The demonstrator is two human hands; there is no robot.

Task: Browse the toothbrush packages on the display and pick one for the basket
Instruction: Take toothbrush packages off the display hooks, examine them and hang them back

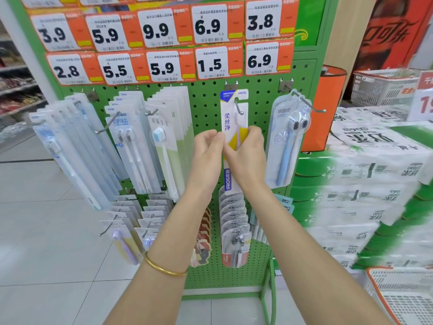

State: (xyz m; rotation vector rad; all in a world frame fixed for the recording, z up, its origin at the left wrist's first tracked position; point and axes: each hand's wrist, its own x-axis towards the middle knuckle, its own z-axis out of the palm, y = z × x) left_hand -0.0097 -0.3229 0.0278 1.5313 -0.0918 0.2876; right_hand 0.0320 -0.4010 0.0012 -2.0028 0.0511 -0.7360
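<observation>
Head view.
A: Which pack is being handled, and where is it found?
B: A white pack [228, 123] with purple lettering is held at its middle. It hangs from a hook [239, 109] on the green pegboard [206, 106], between a green-backed pack [166, 146] and a blue twin pack [285, 146]. Its top slot is threaded on the hook, so it has not yet been taken off.
A: How are the fingers set?
B: Both hands are closed on it. The left hand [207, 148] is curled, with its thumb pressed to the pack's left edge. The right hand [248, 151] is pinched on the right edge, its fingers [254, 134] wrapped over the front.
A: Why is it gripped from both sides?
B: Probably so that the long, thin card is steadied and kept from swinging or bending while the print is read, or while the slot is guided along the hook. That is offered as a judgement only.
A: And the basket?
B: A white basket [398, 299] with an orange rim is seen low at the right, well apart from the pack; only a corner of it is shown. A choice appears to be nearly made, but lifting off and dropping in are not yet done.
</observation>
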